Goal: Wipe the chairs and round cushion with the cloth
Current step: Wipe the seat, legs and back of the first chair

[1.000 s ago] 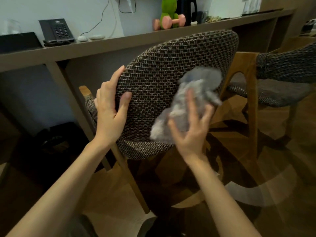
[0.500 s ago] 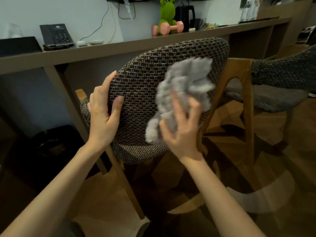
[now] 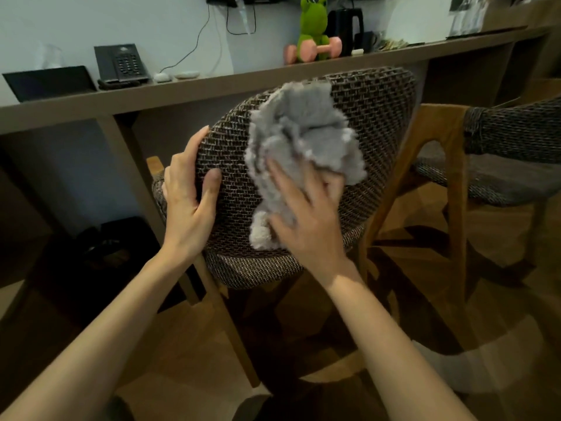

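The long brown wooden counter (image 3: 273,83) runs along the pale wall across the top of my view. In front of it, turned with its back toward me, stands the chair (image 3: 379,123) with a dark brown woven fabric backrest and light wooden legs. Just beside it on my right is a second chair (image 3: 516,132) of the same woven fabric on a wooden frame.

The fluffy grey cloth (image 3: 303,132) is bunched against the rear face of the nearer backrest, reaching from the top rim down into its lower half. My right hand (image 3: 306,226) presses the cloth flat against the weave, fingers spread and fairly straight over the cloth's lower part. My left hand (image 3: 188,202) grips the backrest's left edge, with the thumb lying on the rear face and the fingers wrapped round the side.

On the counter, a black desk telephone (image 3: 124,63) sits at the left. Further right are a tall black kettle (image 3: 346,25), a green plush frog toy (image 3: 312,28) and a pink dumbbell (image 3: 331,47) in front of the frog.
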A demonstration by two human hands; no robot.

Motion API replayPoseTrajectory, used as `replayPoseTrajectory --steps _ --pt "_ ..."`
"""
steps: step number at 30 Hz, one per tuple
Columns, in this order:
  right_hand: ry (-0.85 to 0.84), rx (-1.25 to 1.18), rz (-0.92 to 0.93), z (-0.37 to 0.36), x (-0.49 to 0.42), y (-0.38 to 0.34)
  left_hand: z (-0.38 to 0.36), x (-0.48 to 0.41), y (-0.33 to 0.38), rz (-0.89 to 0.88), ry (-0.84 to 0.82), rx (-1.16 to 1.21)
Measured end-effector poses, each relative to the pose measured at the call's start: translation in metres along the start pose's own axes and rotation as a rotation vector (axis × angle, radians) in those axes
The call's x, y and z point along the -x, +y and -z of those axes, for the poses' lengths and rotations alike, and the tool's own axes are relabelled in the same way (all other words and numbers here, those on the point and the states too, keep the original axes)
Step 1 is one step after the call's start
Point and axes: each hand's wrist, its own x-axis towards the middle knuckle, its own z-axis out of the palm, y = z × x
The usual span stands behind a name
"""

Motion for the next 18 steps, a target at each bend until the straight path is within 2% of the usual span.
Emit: replayPoseTrajectory --steps 1,4,5,8,13,15,18 --pt "0.045 0.008 -0.082 0.005 0.003 0.011 0.001 0.000 0.000 0.000 -0.004 -0.001" --pt "0.252 -0.087 -0.502 0.009 0.006 0.027 0.001 0.000 -0.002 -0.005 -0.004 -0.002" --pt "0.285 -0.097 -0.564 0.005 0.006 0.026 0.000 0.001 -0.003 -0.005 -0.008 -0.004" --pt "0.256 -0.106 -0.527 -0.011 0.011 0.009 -0.004 0.005 -0.001 0.005 0.022 -0.025" --pt "-0.008 0.023 -0.168 -0.002 0.041 0.016 -0.013 0.020 -0.001 0.020 0.092 -0.080" --pt "-0.055 0.034 -0.237 0.006 0.042 0.030 -0.014 0.028 -0.004 0.018 0.059 -0.093" --pt "0.106 0.004 -0.551 0.010 0.040 0.042 -0.012 0.046 -0.011 0.048 -0.053 -0.135"
